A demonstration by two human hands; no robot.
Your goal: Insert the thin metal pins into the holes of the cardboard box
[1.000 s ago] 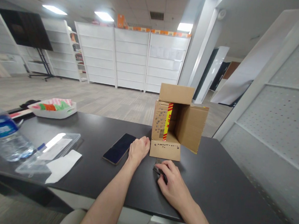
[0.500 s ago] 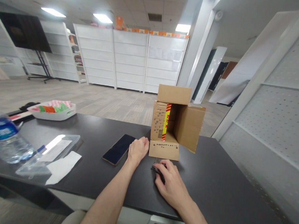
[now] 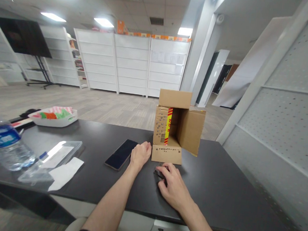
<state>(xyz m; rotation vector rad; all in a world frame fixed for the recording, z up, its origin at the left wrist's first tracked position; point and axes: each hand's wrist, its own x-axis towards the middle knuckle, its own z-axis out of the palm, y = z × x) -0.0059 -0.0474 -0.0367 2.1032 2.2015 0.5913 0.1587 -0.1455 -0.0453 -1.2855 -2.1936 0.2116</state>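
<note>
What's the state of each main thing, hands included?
Brown cardboard box: open, flaps spread.
Black rectangular phone: lying flat, screen dark.
Clear plastic blue-labelled bottle: capped.
White plastic tray: holding multicoloured items.
Black rectangular television: dark.
White rectangular ceiling lights: lit.
Person's left hand: curled shut.
Person's right hand: touching small, dark, ridged object.

We have free tabletop (image 3: 233, 193) right of our right hand (image 3: 174, 187); ahead, the cardboard box (image 3: 161, 130) blocks passage except through its open front, and the phone (image 3: 121, 154) lies just beside our left hand (image 3: 140, 155).
</note>
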